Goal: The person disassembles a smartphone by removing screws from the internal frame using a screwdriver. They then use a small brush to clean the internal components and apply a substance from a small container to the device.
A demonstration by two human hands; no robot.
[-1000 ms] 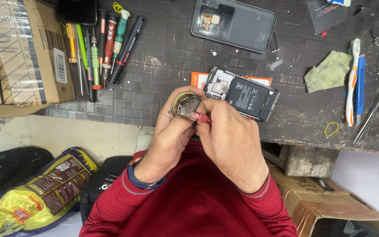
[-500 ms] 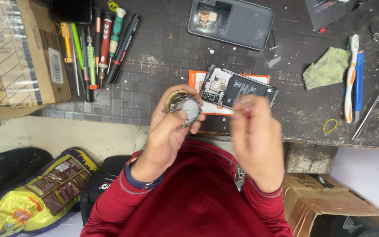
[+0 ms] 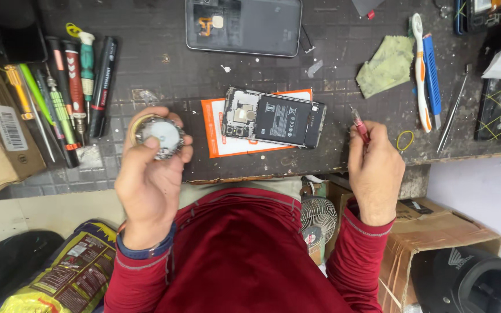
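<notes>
Left hand (image 3: 149, 174) raised, fingers curling around a round tin (image 3: 159, 136), right hand (image 3: 375, 168) resting at the bench (image 3: 146, 69) edge, pinching a red tool (image 3: 359, 124) (hands well apart), opened phone (image 3: 273, 117) lying between them.

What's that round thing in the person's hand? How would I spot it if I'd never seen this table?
Start at the dark work mat and find the opened phone lying on an orange card near the front edge. Just beside it, the left hand holds up a small round tin, silvery with a pale centre and a yellowish rim. It is the only round thing there; the tools nearby are all long and thin.
</notes>
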